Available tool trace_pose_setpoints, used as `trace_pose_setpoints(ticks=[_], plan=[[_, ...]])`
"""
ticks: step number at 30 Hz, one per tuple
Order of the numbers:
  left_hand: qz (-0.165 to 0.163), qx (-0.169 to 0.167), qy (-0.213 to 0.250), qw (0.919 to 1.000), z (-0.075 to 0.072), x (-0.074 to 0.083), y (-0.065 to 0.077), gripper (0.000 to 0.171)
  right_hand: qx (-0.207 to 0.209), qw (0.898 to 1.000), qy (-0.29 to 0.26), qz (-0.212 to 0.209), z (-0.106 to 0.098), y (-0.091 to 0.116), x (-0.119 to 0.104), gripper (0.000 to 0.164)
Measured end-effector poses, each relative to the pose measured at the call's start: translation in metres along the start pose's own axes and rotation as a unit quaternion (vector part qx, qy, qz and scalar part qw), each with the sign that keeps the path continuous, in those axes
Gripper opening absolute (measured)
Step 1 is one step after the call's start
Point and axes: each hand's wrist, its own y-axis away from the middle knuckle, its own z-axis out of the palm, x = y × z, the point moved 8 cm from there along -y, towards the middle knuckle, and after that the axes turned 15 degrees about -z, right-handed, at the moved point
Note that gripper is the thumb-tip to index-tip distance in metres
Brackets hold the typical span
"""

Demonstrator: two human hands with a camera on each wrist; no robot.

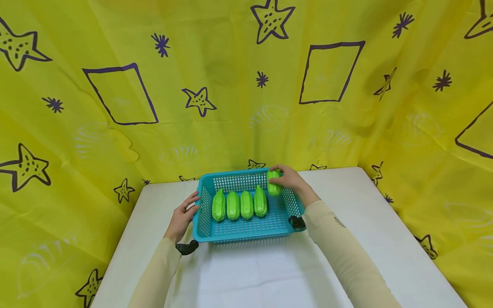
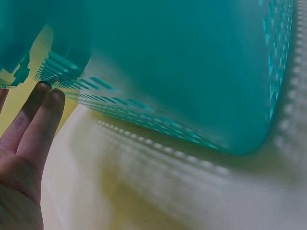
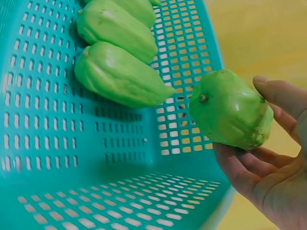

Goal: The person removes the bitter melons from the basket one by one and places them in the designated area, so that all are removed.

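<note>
A blue-green plastic basket [image 1: 246, 237] with slotted walls stands on the white table. Several ridged green papayas [image 1: 233, 206] lie side by side in its left and middle part. At the basket's back right corner, my right hand [image 1: 290, 179] holds another green papaya [image 3: 230, 108] between thumb and fingers, raised above the basket floor in the right wrist view. My left hand [image 1: 181, 218] is at the basket's left end, its fingertips touching the wall near the rim. Two straight fingers [image 2: 41, 124] show against the slotted side in the left wrist view.
White table surface [image 1: 254, 273] lies in front of the basket and to both sides. A yellow curtain [image 1: 231, 141] with starfish drawings hangs close behind the basket and along both sides. Black wrist mounts [image 1: 187, 247] sit below the hands.
</note>
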Motion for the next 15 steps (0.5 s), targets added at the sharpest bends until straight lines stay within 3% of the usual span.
trace_pose_setpoints(ticks=[7, 15], plan=[[0.000, -0.001, 0.001, 1.0000, 0.000, 0.000, 0.000, 0.045, 0.009, 1.000, 0.004, -0.020, -0.017, 0.009, -0.002, 0.050], [-0.002, -0.003, 0.001, 1.0000, 0.000, 0.002, 0.001, 0.046, 0.014, 1.000, -0.018, -0.016, -0.037, 0.020, 0.009, 0.055]])
